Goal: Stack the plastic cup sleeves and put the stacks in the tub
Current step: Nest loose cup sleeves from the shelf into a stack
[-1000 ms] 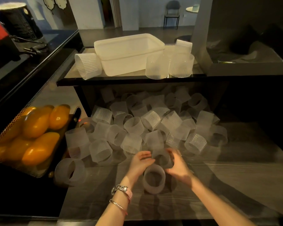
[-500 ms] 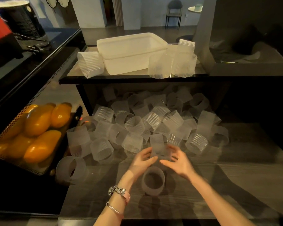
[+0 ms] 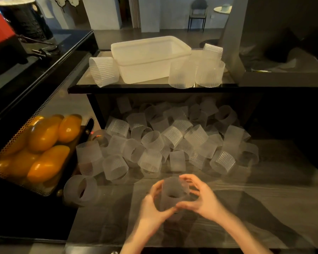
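Dark wood-grain surface (image 3: 246, 208); both hands — left (image 3: 152, 202), right (image 3: 204, 200) — gripping frosted ribbed plastic cup sleeve (image 3: 174, 191), near loose pile (image 3: 163, 143). Risk: squeezing, crooked nesting, jamming. White rectangular plastic tub (image 3: 151, 59) on shelf.

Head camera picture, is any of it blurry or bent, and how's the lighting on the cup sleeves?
Head view: motion blur smears both hands, left hand and right hand, and the sleeve they hold; the sleeve pile is dim but sharper; the wide-angle lens bows the shelf edge; the tub is brightly lit; the hands and arms throw dark shadows on the tabletop.
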### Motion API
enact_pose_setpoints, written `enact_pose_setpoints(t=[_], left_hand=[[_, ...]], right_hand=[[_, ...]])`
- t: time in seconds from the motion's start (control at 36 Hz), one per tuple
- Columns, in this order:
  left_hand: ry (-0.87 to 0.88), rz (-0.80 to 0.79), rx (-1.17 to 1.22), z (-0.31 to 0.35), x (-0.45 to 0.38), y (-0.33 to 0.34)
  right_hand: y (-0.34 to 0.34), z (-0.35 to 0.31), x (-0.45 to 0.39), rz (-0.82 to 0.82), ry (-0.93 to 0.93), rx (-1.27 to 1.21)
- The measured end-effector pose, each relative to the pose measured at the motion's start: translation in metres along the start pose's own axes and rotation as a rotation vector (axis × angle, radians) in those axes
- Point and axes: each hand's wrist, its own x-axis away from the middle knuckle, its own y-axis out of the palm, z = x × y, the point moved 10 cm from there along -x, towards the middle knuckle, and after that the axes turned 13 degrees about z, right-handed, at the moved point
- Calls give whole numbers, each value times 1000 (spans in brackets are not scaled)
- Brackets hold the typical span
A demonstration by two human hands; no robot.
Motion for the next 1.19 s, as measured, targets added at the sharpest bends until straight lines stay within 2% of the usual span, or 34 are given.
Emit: enact_pose_setpoints(t=[0.31, 0.47, 0.72, 0.78, 0.83, 0.92, 1.0, 1.06, 1.19], left_hand=[[-111, 50, -1, -43, 11, 11], [-83, -3, 22, -39, -2, 31], [-141, -144, 42, -30, -4, 47], [-176, -130, 24, -30, -10, 46], [-240, -50, 78, -27, -22, 40], [-429, 47, 247, -27, -38, 33], [-584, -37, 401, -27, -46, 47], [-628, -60, 417, -28, -52, 54], [-808, 37, 466, -42, -59, 63]], right_hand=[[6, 37, 11, 50, 22, 154], [-10, 41, -2, 90, 19, 148], [-21, 46, -10, 14, 61, 136], [-27, 45, -16, 50, 72, 122], [-34, 40, -26, 104, 64, 125], [-43, 16, -46, 170, -67, 288], [-38, -10, -67, 162, -189, 485], [-26, -17, -79, 100, -211, 610], [5, -10, -99, -109, -206, 934]])
